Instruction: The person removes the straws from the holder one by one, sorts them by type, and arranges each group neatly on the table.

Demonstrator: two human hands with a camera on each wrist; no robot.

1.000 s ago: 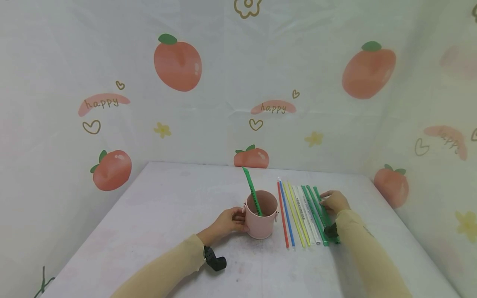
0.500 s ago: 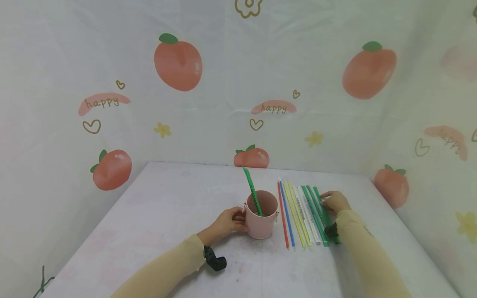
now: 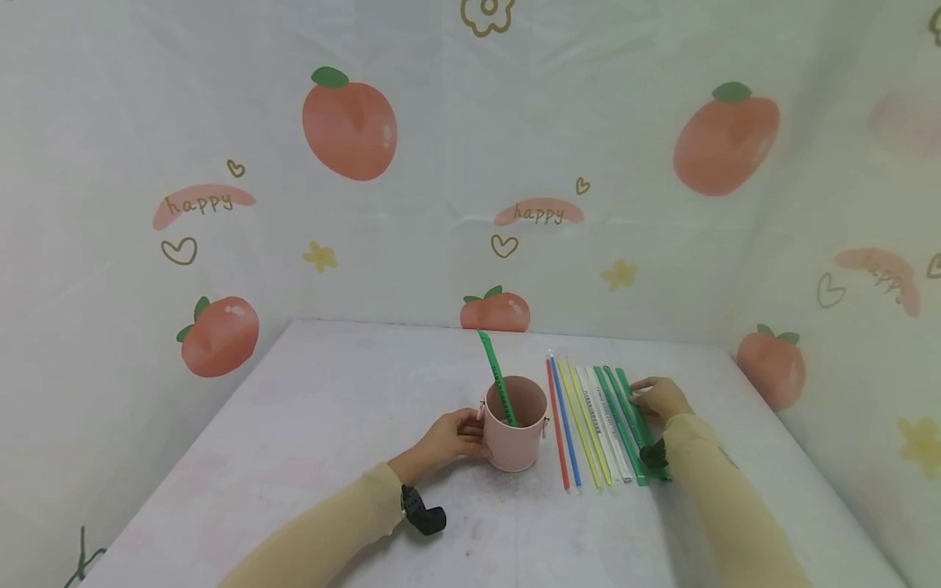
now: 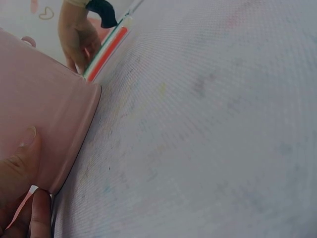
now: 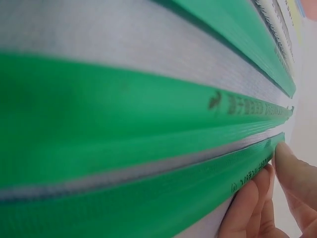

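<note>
My left hand (image 3: 441, 439) holds the side of a small pink bucket (image 3: 513, 451); the left wrist view shows the thumb on its wall and the other fingers partly hidden by it. A green wrapped straw (image 3: 497, 374) leans inside the bucket, its upper part above the rim. At the right, my right hand (image 3: 664, 398) pinches the far end of the outermost green wrapped straw (image 5: 163, 204) between thumb and fingers. That straw lies along the right side of a row of wrapped straws.
Left of the pinched straw lie more green straws (image 3: 622, 425), white ones (image 3: 599, 416), yellow ones (image 3: 579, 416), a blue straw (image 3: 566, 420) and a red straw (image 3: 558, 425). The white table (image 3: 367, 376) meets a fruit-printed backdrop (image 3: 412, 245) behind.
</note>
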